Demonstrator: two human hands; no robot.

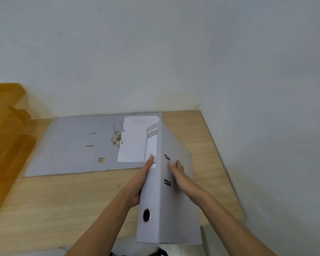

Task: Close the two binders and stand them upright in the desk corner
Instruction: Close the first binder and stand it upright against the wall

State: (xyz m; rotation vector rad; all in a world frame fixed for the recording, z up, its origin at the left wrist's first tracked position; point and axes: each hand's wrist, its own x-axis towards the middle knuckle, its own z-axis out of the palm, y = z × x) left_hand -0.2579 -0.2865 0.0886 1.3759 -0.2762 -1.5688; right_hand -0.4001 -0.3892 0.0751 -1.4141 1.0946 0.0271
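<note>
A closed grey binder is held above the desk's front right, spine towards me, tilted with its labelled end away. My left hand grips its left cover, thumb on the spine label. My right hand presses flat on its right cover, beside the metal slots. A second grey binder lies open flat at the back of the wooden desk, with its ring mechanism up and a white sheet on its right half. The closed binder hides the open one's right edge.
Orange plastic letter trays stand at the left edge of the desk. Pale walls meet in a corner at the desk's back right. The desk's right edge runs along the wall.
</note>
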